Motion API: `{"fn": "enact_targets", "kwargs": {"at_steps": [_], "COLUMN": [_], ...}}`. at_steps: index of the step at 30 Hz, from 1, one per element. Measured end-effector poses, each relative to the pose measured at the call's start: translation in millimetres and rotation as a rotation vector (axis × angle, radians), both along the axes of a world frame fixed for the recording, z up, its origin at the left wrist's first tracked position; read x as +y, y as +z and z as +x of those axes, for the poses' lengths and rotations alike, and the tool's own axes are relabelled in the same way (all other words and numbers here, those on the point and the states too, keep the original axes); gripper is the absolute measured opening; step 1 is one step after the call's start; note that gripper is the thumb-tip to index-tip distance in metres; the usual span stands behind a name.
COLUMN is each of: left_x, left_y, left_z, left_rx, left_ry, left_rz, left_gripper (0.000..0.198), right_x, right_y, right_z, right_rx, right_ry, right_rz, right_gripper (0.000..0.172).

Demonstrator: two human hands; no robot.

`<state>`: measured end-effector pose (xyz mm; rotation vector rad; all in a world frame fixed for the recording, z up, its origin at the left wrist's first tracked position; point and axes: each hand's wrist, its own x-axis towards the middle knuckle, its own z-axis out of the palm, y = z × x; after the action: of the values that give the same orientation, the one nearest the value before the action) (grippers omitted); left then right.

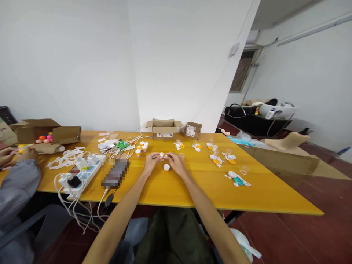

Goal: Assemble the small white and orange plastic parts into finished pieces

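Close together over the yellow table, my two hands meet at small white plastic pieces. Between the fingertips of my left hand is a small white piece with dark holes. My right hand pinches another tiny white piece right beside it; its exact shape is too small to make out. Just below them, a round white cap with an orange edge sits on the table. A clear ring lies partly behind my right hand. Left of my hands stand several assembled white-and-orange pieces.
Sets of white, orange and clear parts lie at right, one with a teal disc. Two cardboard boxes stand behind. A power strip with cables and a phone are at left, beside a co-worker's sleeve.
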<state>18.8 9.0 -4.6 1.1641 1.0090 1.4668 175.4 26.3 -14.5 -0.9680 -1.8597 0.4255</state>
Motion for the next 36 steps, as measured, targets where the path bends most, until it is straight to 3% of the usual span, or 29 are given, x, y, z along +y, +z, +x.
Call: {"fn": "enact_targets", "kwargs": {"at_steps": [7, 21, 36], "left_x": [-2, -3, -3], "left_y": [0.7, 1.2, 1.8], "left_z": [1, 2, 2], "left_rx": [0.033, 0.049, 0.058], "left_ry": [-0.014, -0.025, -0.02], "left_rz": [0.027, 0.028, 0.031], "left_gripper": [0.025, 0.02, 0.022], "right_x": [-1, -2, -3], "right_y": [1.9, 0.4, -3.2], "right_z": [-9, -9, -14], "right_rx": [0.245, 0.191, 0.228], "right_ry": [0.09, 0.059, 0.004], "right_rz": [-0.043, 0.058, 0.034], "right_gripper": [0.019, 0.018, 0.011]}}
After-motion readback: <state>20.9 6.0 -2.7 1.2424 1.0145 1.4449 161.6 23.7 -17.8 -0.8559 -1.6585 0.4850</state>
